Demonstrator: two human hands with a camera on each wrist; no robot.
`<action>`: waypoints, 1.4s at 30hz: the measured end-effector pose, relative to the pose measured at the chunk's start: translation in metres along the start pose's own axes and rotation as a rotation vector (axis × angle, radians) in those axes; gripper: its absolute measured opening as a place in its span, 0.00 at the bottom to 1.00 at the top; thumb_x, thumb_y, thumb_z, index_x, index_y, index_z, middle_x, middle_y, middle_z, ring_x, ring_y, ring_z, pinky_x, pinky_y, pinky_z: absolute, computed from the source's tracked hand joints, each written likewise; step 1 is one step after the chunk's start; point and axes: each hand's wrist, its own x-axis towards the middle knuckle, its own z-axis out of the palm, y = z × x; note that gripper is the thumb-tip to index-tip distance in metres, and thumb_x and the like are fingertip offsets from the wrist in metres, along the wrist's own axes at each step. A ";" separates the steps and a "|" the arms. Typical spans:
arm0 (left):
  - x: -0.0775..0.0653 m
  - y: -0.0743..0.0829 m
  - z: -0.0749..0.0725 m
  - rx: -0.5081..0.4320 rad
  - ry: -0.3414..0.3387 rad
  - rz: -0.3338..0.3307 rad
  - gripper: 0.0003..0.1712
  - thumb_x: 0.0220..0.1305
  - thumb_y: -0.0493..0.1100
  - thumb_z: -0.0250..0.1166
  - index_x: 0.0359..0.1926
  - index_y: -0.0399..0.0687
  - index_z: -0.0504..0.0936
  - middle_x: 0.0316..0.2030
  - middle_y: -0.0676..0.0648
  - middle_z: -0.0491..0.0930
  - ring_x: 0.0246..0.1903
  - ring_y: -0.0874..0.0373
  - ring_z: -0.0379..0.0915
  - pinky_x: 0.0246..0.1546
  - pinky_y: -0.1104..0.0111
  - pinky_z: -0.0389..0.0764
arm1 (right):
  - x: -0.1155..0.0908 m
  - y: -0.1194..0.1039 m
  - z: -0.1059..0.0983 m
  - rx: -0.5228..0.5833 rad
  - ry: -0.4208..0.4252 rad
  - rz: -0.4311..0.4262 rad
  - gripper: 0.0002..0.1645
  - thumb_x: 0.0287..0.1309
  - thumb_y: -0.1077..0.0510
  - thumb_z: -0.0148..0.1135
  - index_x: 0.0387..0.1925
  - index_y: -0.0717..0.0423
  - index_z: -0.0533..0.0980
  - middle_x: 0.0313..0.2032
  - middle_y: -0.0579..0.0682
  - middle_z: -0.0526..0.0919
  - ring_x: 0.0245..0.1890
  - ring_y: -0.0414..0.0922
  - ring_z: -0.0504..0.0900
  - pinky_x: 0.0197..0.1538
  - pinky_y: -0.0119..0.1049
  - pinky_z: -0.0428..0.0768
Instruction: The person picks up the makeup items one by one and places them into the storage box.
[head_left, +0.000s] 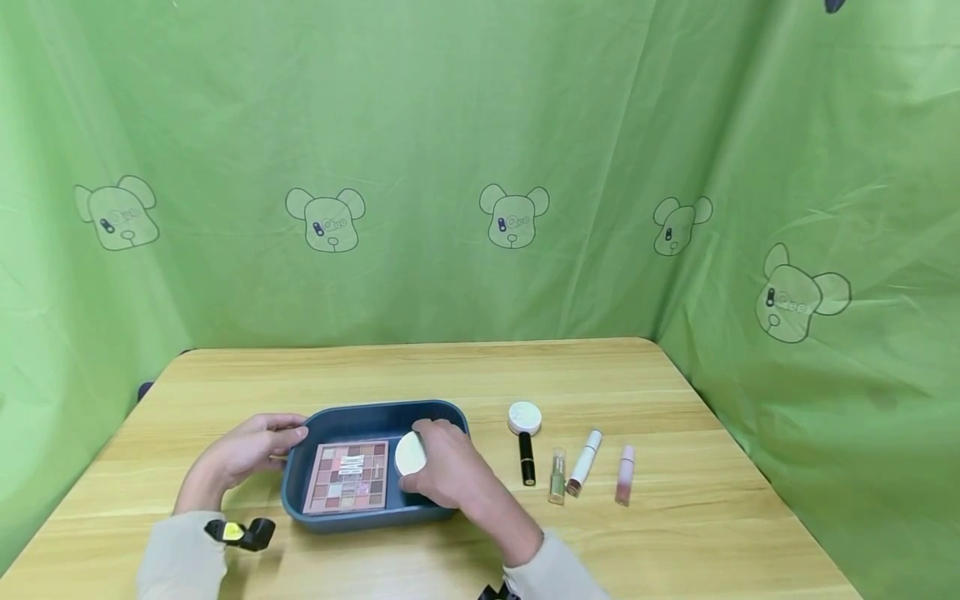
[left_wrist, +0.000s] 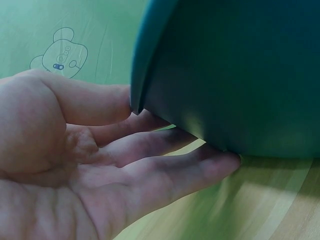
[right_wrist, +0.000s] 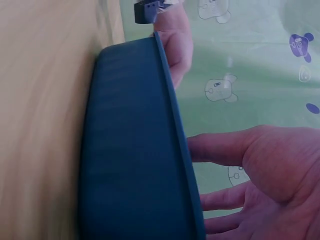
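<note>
A dark blue tray (head_left: 386,523) with raised sides stands on the table, an eyeshadow palette (head_left: 347,477) lying flat in its left half. Over its right half my right hand (head_left: 450,462) holds a round white compact (head_left: 409,455) between thumb and fingers. In the right wrist view the tray's wall (right_wrist: 135,140) hides the fingertips and the compact. My left hand (head_left: 251,450) grips the tray's left end. Seen from the left wrist, the thumb (left_wrist: 95,102) is at the rim and the other fingers reach along the outer wall, low near the table.
Right of the tray lie another round white compact (head_left: 524,417), a black lipstick tube (head_left: 527,458), a clear greenish tube (head_left: 557,477), a white and brown tube (head_left: 584,463) and a pink lip gloss tube (head_left: 625,475). Green curtains (head_left: 420,292) hang behind the wooden table (head_left: 675,533).
</note>
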 end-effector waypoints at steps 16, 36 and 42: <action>0.000 0.000 0.001 -0.004 0.011 0.000 0.31 0.76 0.43 0.55 0.68 0.20 0.63 0.57 0.28 0.79 0.54 0.46 0.80 0.57 0.52 0.84 | 0.002 0.004 0.018 -0.099 -0.044 -0.009 0.42 0.39 0.48 0.85 0.55 0.64 0.79 0.50 0.59 0.84 0.46 0.49 0.81 0.48 0.39 0.85; -0.001 0.000 0.000 -0.008 0.003 0.011 0.30 0.77 0.41 0.53 0.67 0.19 0.62 0.58 0.26 0.77 0.56 0.42 0.79 0.57 0.50 0.84 | 0.005 0.005 0.021 -0.085 -0.117 0.031 0.39 0.42 0.47 0.84 0.52 0.64 0.79 0.39 0.54 0.82 0.34 0.43 0.76 0.34 0.33 0.80; 0.000 -0.001 0.000 -0.013 -0.005 0.010 0.30 0.77 0.41 0.52 0.68 0.19 0.62 0.58 0.26 0.78 0.55 0.43 0.80 0.57 0.51 0.84 | 0.006 0.008 0.023 -0.104 -0.127 0.020 0.35 0.43 0.46 0.83 0.48 0.62 0.80 0.35 0.51 0.81 0.32 0.42 0.75 0.32 0.32 0.78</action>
